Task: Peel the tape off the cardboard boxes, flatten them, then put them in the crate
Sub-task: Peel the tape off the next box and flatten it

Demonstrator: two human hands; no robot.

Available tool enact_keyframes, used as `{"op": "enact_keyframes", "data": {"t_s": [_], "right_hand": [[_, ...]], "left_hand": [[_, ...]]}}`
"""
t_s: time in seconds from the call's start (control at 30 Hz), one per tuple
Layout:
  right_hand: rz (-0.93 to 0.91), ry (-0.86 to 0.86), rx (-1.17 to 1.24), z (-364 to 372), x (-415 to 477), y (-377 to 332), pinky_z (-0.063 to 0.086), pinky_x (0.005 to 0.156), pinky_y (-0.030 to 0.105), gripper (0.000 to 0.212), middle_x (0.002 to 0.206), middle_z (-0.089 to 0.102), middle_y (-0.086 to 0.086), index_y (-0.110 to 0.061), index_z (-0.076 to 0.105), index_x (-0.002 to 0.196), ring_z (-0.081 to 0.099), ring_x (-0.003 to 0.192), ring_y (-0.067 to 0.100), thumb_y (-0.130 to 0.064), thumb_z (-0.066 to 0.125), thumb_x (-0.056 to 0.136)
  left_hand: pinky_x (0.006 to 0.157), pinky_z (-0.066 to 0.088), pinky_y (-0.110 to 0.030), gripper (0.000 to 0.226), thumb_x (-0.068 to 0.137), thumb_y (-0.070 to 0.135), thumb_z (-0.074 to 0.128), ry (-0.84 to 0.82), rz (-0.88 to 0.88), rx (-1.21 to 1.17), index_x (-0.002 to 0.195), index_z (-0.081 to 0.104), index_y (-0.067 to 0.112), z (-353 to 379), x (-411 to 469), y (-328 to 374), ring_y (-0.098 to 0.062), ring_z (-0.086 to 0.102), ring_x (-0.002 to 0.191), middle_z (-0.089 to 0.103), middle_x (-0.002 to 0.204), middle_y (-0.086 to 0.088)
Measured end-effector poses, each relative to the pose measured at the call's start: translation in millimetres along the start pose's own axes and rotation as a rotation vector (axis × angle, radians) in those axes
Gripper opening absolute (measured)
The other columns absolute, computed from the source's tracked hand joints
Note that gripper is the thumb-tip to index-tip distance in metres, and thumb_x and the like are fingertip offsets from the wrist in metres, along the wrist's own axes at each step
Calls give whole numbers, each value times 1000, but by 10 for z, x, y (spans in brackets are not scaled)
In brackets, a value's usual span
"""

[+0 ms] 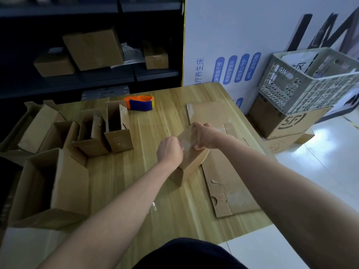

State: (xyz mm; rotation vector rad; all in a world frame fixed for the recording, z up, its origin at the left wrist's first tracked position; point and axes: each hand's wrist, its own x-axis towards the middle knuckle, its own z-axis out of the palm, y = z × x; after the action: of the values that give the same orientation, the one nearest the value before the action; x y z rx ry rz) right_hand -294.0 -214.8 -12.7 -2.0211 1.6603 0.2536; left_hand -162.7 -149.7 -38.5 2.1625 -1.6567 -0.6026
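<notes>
Standing tilted near the middle of the wooden table point(155, 191), the small box point(191, 156) is held between both hands; its lower end rests at the edge of a flattened cardboard sheet point(229, 187) that lies to the right. The right hand point(206, 135) is clamped over the upper far edge, fingers curled round one side and the thumb laid on the near face; the left hand point(170, 151) is closed against the near face, its fingers drawn together on what appears to be the clear tape point(186, 145), though the pinch itself is hidden behind the knuckles.

The small box is judged to be light and empty, stiff along its creases yet easily dented on the broad faces; it is best steadied at corners and edges, where the board is strongest, rather than squeezed at mid-panel. The tape is thin, glossy and sticky, and is likely to tear or to lift the paper skin if pulled sharply; a loose end is best taken close to the surface and drawn low along the seam. The crate point(310, 82) stands well apart at the right, on a larger box on the floor; open boxes point(91, 133) are ranged at the left of the table.
</notes>
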Motion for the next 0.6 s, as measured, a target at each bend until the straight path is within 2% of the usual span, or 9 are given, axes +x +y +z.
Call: {"op": "enact_keyframes", "data": {"t_s": [0.07, 0.13, 0.23, 0.33, 0.4, 0.5, 0.6], "right_hand": [[5, -3, 1, 4, 9, 4, 43, 93, 41, 100, 146, 24, 13, -23, 3, 151, 47, 119, 35, -24, 73, 80], [7, -7, 12, 8, 21, -1, 41, 95, 42, 100, 147, 23, 12, -24, 2, 151, 45, 122, 36, -24, 72, 80], [13, -20, 6, 8, 43, -19, 41, 99, 45, 100, 147, 22, 11, -26, 2, 151, 41, 124, 36, -24, 73, 80], [22, -21, 15, 11, 50, -11, 40, 100, 46, 100, 147, 22, 10, -26, 3, 150, 40, 125, 36, -24, 73, 79], [27, -21, 31, 20, 53, 5, 41, 100, 47, 99, 147, 22, 10, -27, 4, 150, 41, 125, 36, -23, 73, 79], [33, -15, 37, 33, 46, 22, 43, 98, 44, 101, 147, 21, 10, -28, 3, 150, 43, 123, 36, -23, 73, 78], [33, -17, 37, 39, 40, 16, 45, 92, 41, 100, 145, 22, 9, -28, 3, 150, 47, 118, 35, -22, 72, 79]], "left_hand": [[79, 50, -32, 20, 89, 20, 63, 35, 4, -43, 107, 62, 10, 26, -7, -36, -22, 60, 95, 60, 111, -4], [78, 49, -29, 23, 89, 22, 63, 86, 7, -98, 109, 59, 12, 41, -23, -81, -19, 59, 88, 51, 115, -3], [68, 40, -24, 8, 91, 18, 60, 135, 38, -116, 93, 65, 12, 75, -38, -138, -13, 52, 77, 55, 107, -2], [64, 38, -25, 11, 90, 17, 61, 160, -6, -142, 79, 63, 14, 77, 12, -114, -14, 52, 76, 59, 101, -1], [66, 43, -28, 7, 90, 21, 61, 169, -18, -130, 86, 64, 15, 66, 51, -88, -16, 55, 79, 59, 104, 1], [67, 45, -27, 12, 91, 19, 59, 156, 57, -90, 98, 68, 15, 88, 93, -50, -16, 58, 84, 58, 107, 2], [66, 47, -30, 9, 91, 15, 59, 159, 89, -72, 89, 67, 12, 103, 136, -17, -17, 58, 82, 61, 104, -1]]}}
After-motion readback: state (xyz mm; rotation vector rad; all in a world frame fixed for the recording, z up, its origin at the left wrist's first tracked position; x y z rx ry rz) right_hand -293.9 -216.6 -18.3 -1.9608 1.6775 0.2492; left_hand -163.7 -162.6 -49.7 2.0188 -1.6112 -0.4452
